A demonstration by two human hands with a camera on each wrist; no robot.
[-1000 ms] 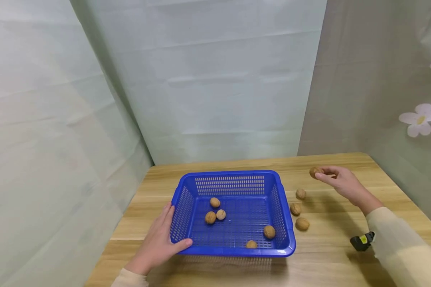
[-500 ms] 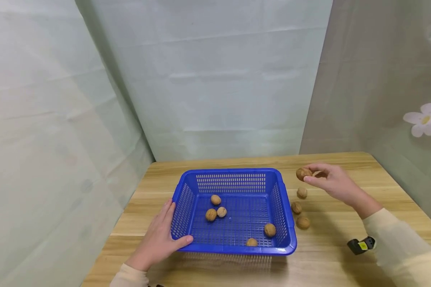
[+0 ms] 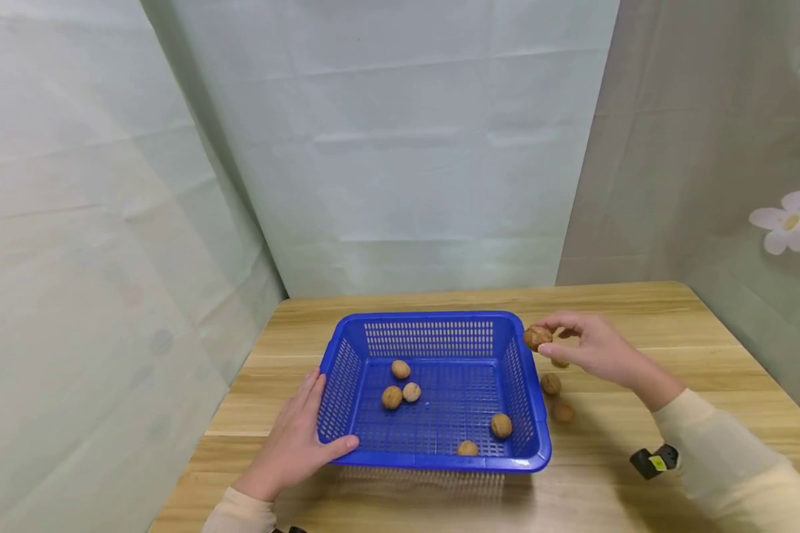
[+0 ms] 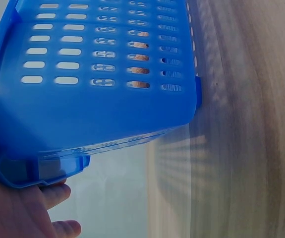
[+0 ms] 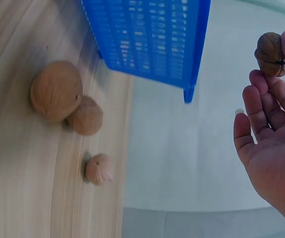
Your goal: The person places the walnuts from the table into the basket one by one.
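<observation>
A blue plastic basket (image 3: 433, 465) with slotted walls stands on the wooden table. Several walnuts (image 3: 392, 397) lie on its floor, spread between the left side and the near right corner. My left hand (image 3: 292, 437) rests against the basket's near left corner, its thumb over the near rim and its fingers along the left rim. Between thumb and fingertips my right hand (image 3: 593, 348) pinches a walnut (image 3: 537, 337) by the far right rim. In the right wrist view this walnut (image 5: 271, 54) sits at the fingertips, with the other fingers loosely bent below it.
Beside the basket's right wall, loose walnuts (image 3: 550, 383) lie on the table (image 3: 613, 459), one partly behind my right hand. Pale cloth (image 3: 400, 148) hangs behind and to both sides. A black strap device (image 3: 655, 462) is on my right wrist.
My right hand has moved left with the walnut, from over the table to the basket's right rim. My left hand stays at the basket corner.
</observation>
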